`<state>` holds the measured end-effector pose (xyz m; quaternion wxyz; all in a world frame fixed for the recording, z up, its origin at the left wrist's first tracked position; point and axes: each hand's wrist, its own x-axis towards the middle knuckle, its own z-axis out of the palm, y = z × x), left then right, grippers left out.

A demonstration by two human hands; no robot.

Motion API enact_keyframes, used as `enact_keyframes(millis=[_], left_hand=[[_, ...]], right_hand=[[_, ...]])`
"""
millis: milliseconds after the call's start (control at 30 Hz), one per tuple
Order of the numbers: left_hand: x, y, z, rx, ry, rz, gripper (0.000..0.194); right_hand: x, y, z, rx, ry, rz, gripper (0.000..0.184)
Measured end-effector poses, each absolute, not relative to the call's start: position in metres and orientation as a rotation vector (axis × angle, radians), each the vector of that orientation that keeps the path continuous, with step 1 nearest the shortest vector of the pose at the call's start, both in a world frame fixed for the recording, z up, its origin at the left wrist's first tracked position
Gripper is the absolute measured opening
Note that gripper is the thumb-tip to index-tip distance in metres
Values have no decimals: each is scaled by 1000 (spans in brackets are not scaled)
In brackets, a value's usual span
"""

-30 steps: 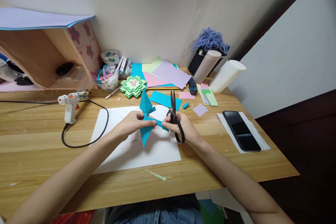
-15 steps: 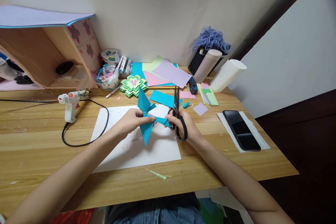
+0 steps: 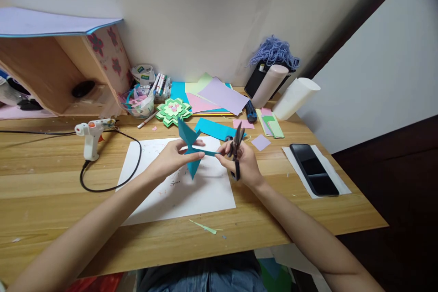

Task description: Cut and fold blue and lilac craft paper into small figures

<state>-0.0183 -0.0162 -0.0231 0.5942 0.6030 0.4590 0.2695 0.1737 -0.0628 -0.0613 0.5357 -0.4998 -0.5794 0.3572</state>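
Observation:
A blue folded paper piece (image 3: 186, 133) with pointed ends and a narrow strip is held above a white sheet (image 3: 201, 194). My left hand (image 3: 174, 159) is closed on its middle, thumb on the near side and some fingers behind. At the end of the strip, the thumb and a finger of my right hand (image 3: 247, 164) pinch the paper. Hanging in that same hand are black-handled scissors (image 3: 237, 139), their blades pointing up and away from me. The paper is seen nearly edge-on.
At left lies a white glue gun (image 3: 91, 139) with a looping cord. Behind are a green layered paper flower (image 3: 173, 112), coloured paper sheets (image 3: 224, 96), a blue strip (image 3: 214, 128) and a cutter (image 3: 251, 112). A phone (image 3: 314, 169) rests at right, near the table edge.
The blue paper has turned from showing its broad faces to nearly edge-on. My right hand has shifted slightly right, and the scissors in it have tilted to the right.

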Motion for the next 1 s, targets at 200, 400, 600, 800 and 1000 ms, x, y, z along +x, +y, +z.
enact_keyframes(millis=[200, 400, 600, 800, 1000], left_hand=[[-21, -25, -20, 1275, 1147, 466, 37], [-6, -42, -32, 1100, 1001, 493, 35], [-3, -46, -34, 1046, 1096, 658, 30], [-9, -35, -36, 1027, 1171, 958, 32], [-13, -26, -38, 993, 1285, 1148, 27]], right_hand=[[194, -65, -71, -1180, -1808, 377, 13], [199, -68, -75, -1078, -2049, 523, 10], [188, -68, -80, -1107, -1972, 420, 10], [159, -69, -73, -1170, -1407, 734, 26], [149, -77, -76, -1029, -1390, 1562, 65]])
